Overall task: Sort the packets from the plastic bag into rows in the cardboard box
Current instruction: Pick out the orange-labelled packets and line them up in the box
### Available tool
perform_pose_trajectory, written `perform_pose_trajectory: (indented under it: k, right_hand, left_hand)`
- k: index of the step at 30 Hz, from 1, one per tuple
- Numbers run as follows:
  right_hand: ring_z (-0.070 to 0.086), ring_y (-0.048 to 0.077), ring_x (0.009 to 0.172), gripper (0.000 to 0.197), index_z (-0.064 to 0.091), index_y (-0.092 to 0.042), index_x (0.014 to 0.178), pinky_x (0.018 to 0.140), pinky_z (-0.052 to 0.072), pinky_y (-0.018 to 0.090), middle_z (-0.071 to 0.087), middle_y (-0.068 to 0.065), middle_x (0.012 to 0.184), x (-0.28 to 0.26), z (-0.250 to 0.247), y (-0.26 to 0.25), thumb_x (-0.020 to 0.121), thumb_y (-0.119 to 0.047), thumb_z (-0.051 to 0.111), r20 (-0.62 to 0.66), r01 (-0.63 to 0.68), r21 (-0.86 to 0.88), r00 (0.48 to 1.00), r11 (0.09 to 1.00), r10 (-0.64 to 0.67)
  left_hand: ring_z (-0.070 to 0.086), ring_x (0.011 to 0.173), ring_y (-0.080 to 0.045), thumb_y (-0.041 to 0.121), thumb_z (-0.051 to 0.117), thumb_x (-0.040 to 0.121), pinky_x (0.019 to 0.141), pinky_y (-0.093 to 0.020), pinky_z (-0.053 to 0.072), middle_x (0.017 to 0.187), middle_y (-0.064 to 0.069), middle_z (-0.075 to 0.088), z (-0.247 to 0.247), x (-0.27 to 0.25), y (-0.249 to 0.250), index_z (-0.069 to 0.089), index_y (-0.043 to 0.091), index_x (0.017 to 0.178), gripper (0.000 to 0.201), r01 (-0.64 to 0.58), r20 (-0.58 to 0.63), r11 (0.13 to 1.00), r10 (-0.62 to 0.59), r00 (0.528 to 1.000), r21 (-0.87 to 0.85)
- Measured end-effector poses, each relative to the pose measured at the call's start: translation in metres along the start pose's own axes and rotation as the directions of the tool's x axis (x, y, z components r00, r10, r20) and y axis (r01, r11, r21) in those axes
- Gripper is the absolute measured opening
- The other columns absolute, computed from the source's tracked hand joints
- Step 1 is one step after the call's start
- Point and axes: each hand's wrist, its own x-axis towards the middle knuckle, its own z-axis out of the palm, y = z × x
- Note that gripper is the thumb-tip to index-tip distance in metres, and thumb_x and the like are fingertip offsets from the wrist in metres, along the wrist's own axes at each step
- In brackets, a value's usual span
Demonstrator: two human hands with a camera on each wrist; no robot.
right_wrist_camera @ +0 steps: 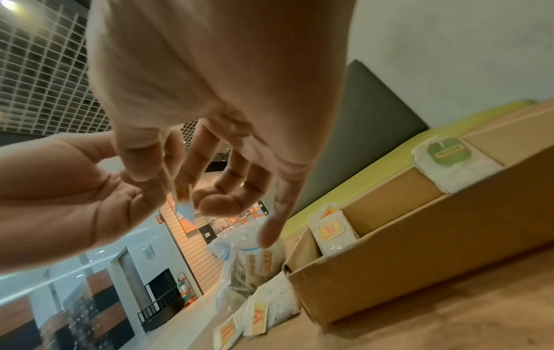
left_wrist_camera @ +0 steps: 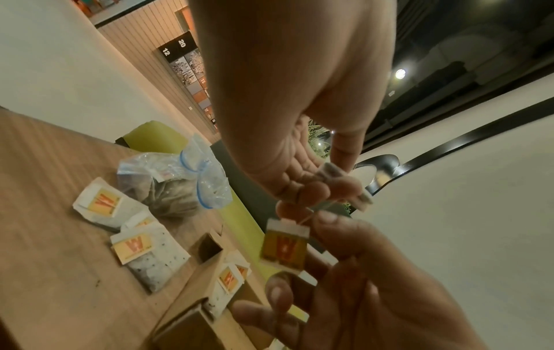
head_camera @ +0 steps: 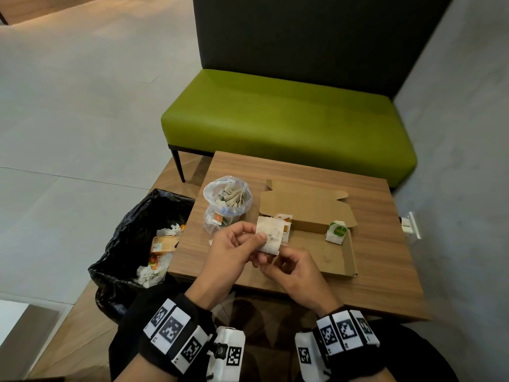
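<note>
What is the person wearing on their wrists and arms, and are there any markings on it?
Both hands are bare: left hand, right hand. Each wrist carries a black fabric band, the left wrist band and the right wrist band, each ringed with white rectangular tiles printed with black square-patterned codes. A white block bearing another such code sits at the inner side of each band. Dark sleeves cover the forearms behind them.

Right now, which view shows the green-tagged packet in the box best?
Right wrist: the green-tagged packet shows large, leaning on the cardboard box wall. Head shows it small; left wrist misses it.
</note>
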Motion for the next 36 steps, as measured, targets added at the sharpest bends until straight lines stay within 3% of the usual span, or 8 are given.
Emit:
perform_pose_trajectory:
  k: [4, 8, 15, 21, 25, 28, 32, 36]
  right_hand:
    - [0.066, 0.024, 0.091, 0.022, 0.074, -0.034, 0.106, 0.084, 0.055, 0.047, 0.071, -0.003, 0.101, -0.002, 0.001, 0.002, 0.087, -0.023, 0.070, 0.028, -0.024, -0.068, 0.999, 0.997, 0.026]
    - [0.067, 0.008, 0.107, 0.016, 0.077, -0.023, 0.106, 0.093, 0.055, 0.033, 0.074, -0.009, 0.109, -0.003, 0.000, 0.003, 0.094, -0.020, 0.068, -0.003, -0.003, -0.083, 1.000, 0.997, 0.003]
    - [0.063, 0.008, 0.056, 0.021, 0.076, -0.026, 0.104, 0.056, 0.052, 0.027, 0.072, -0.004, 0.069, 0.002, -0.015, 0.003, 0.095, -0.012, 0.063, -0.071, -0.158, -0.128, 0.986, 0.979, 0.150]
    - [0.068, 0.030, 0.093, 0.034, 0.072, -0.020, 0.117, 0.088, 0.056, 0.041, 0.071, 0.022, 0.106, 0.014, -0.025, -0.011, 0.101, -0.005, 0.046, -0.099, -0.164, 0.105, 0.980, 0.981, 0.174]
    - [0.063, 0.017, 0.073, 0.030, 0.076, -0.024, 0.103, 0.074, 0.056, 0.033, 0.075, 0.016, 0.092, 0.019, -0.021, -0.019, 0.097, -0.003, 0.055, -0.201, -0.102, 0.117, 0.972, 0.988, 0.124]
    - [0.065, 0.014, 0.068, 0.035, 0.070, -0.021, 0.115, 0.070, 0.056, 0.026, 0.075, 0.007, 0.083, 0.022, -0.017, -0.020, 0.091, 0.003, 0.062, -0.256, -0.083, 0.126, 0.960, 0.989, 0.114]
    - [0.072, 0.014, 0.072, 0.022, 0.072, -0.016, 0.103, 0.068, 0.056, 0.023, 0.076, 0.003, 0.080, 0.025, -0.015, -0.020, 0.089, 0.000, 0.068, -0.293, -0.147, 0.116, 0.940, 0.982, 0.175]
    - [0.068, 0.005, 0.056, 0.012, 0.072, -0.007, 0.093, 0.051, 0.047, 0.014, 0.075, 0.002, 0.073, 0.027, -0.018, -0.028, 0.087, 0.003, 0.068, -0.274, -0.251, 0.224, 0.911, 0.942, 0.308]
  left_hand:
    - [0.057, 0.054, -0.018, 0.004, 0.058, 0.095, 0.053, -0.026, 0.048, 0.080, -0.026, 0.062, 0.003, -0.003, 0.001, 0.059, -0.011, 0.107, 0.019, 0.033, -0.001, 0.997, -0.033, 0.999, -0.074]
    - [0.057, 0.054, -0.018, 0.003, 0.057, 0.095, 0.052, -0.025, 0.048, 0.082, -0.026, 0.064, 0.005, -0.006, 0.002, 0.060, -0.010, 0.111, 0.020, 0.043, 0.001, 0.995, -0.043, 0.999, -0.088]
    - [0.050, 0.045, -0.016, 0.018, 0.067, 0.089, 0.045, -0.024, 0.042, 0.067, -0.011, 0.066, 0.010, -0.012, -0.002, 0.070, 0.007, 0.081, 0.013, 0.030, -0.036, 0.999, -0.031, 0.999, -0.013]
    - [0.048, 0.046, -0.016, 0.019, 0.066, 0.093, 0.045, -0.026, 0.037, 0.065, -0.012, 0.065, 0.017, -0.015, -0.014, 0.072, 0.009, 0.082, 0.016, 0.045, -0.119, 0.993, -0.032, 0.992, 0.106]
    - [0.052, 0.050, -0.015, 0.019, 0.066, 0.094, 0.046, -0.029, 0.042, 0.063, -0.007, 0.064, 0.018, -0.015, -0.017, 0.071, 0.007, 0.085, 0.016, 0.013, -0.196, 0.987, 0.019, 0.980, 0.162]
    - [0.053, 0.052, -0.015, 0.018, 0.065, 0.094, 0.047, -0.030, 0.045, 0.062, -0.004, 0.062, 0.019, -0.014, -0.017, 0.069, 0.004, 0.085, 0.016, 0.023, -0.184, 0.984, 0.009, 0.983, 0.175]
    - [0.054, 0.049, -0.017, 0.020, 0.067, 0.093, 0.048, -0.031, 0.048, 0.067, -0.008, 0.063, 0.017, -0.012, -0.019, 0.069, 0.004, 0.087, 0.017, 0.063, -0.153, 0.983, -0.037, 0.988, 0.173]
    - [0.054, 0.051, -0.018, 0.021, 0.068, 0.092, 0.048, -0.030, 0.046, 0.068, -0.012, 0.064, 0.013, -0.010, -0.021, 0.071, 0.006, 0.087, 0.016, 0.061, -0.119, 0.973, -0.035, 0.992, 0.223]
